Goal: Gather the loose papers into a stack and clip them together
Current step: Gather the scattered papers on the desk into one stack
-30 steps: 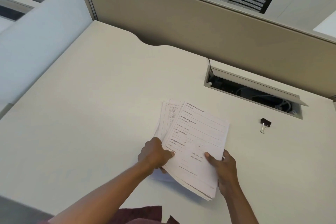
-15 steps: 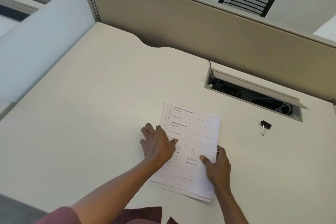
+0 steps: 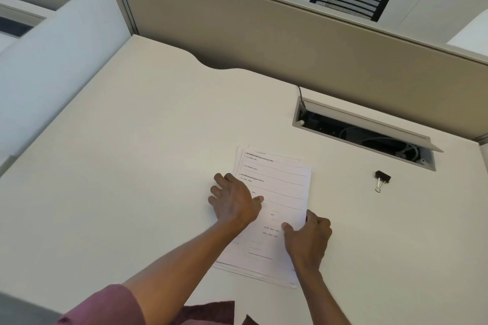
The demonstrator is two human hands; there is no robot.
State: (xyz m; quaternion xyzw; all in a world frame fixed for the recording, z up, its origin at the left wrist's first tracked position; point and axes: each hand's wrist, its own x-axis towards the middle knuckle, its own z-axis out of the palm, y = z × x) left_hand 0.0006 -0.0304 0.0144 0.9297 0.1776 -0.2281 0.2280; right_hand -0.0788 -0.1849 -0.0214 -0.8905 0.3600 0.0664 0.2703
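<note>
Two bare forearms come into view from about 6 o'clock. The left hand (image 3: 233, 202) and the right hand (image 3: 307, 239) wear no gloves, and no rings, watch or bracelets show on them or on the wrists.

The left arm has a short sleeve (image 3: 105, 307) of dull maroon cloth at about 7 o'clock, ending above the elbow with a plain rounded hem; the fabric looks soft, without pattern or print. More of the same maroon cloth (image 3: 208, 314) shows at the bottom edge near 6 o'clock, between the arms, lying in loose folds. The right arm is bare as far as the frame shows it.
</note>
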